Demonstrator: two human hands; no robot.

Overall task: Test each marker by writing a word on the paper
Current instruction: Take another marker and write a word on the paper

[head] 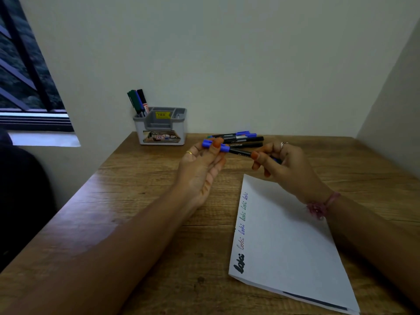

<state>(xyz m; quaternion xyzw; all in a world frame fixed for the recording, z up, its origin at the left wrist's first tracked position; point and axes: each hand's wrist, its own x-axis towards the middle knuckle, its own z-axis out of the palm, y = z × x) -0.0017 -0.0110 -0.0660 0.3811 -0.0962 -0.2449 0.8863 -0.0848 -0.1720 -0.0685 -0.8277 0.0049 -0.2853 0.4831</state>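
A black marker (238,152) with a blue cap is held level above the wooden desk. My left hand (202,164) pinches the blue cap (221,148) between thumb and fingers. My right hand (284,164) grips the black barrel at its other end. Whether the cap is seated on the barrel or slightly off, I cannot tell. A white sheet of paper (288,242) lies at the right front, with the word "loki" written several times along its left edge in different colours. Several markers (241,138) lie on the desk just behind my hands.
A grey desk organiser (160,127) stands at the back against the wall, with three markers (137,101) upright in its left compartment. A wall closes the desk on the right. A window is at the far left, and a dark shape sits beside the desk's left edge.
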